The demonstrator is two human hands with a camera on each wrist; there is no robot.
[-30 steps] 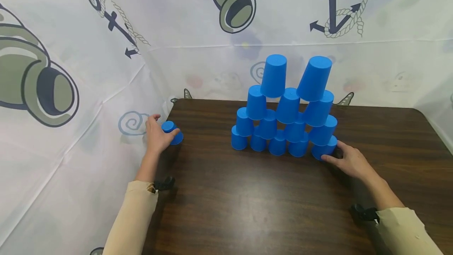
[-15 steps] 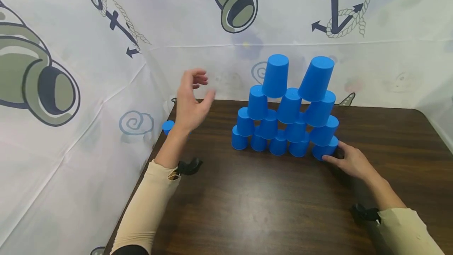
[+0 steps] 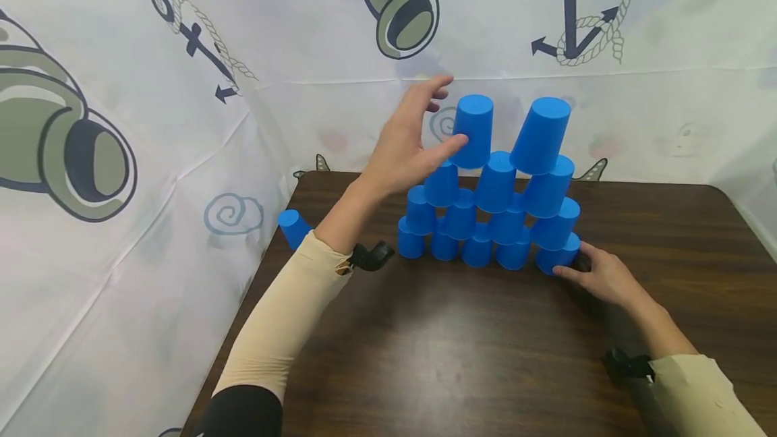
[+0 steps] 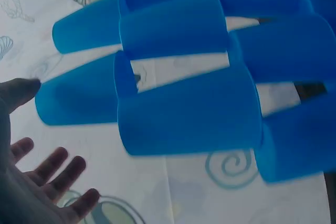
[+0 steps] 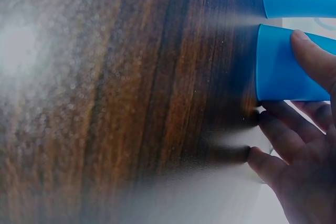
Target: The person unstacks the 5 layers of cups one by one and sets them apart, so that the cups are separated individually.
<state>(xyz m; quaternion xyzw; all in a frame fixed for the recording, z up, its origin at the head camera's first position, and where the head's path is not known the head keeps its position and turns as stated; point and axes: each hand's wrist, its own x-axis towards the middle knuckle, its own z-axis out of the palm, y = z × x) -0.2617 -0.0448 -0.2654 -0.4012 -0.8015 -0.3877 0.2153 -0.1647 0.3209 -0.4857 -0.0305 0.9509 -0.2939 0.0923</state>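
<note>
Blue cups, upside down, form a stepped stack on the dark wooden table (image 3: 364, 329), with three in the third row and two on top. My left hand (image 3: 403, 140) is beside the top left cup (image 3: 475, 130), thumb tip right at it and fingers spread apart. In the left wrist view, the thumb (image 4: 21, 94) lies at that cup's closed end, the other fingers off to one side. Low at the stack's right end, my right hand (image 3: 601, 275) holds the bottom right cup (image 3: 549, 260). Its thumb (image 5: 312, 53) lies against the cup's wall, with fingers around the other side.
A single blue cup (image 3: 293, 226) stands near the table's left edge, partly covered by the left sleeve. The other top cup (image 3: 542, 135) sits apart to the right. White printed cloth (image 3: 340, 32) hangs behind and to the left.
My left hand has come off the single cup at the left edge, risen and travelled right to the top left cup. My right hand has stayed at the bottom right cup.
</note>
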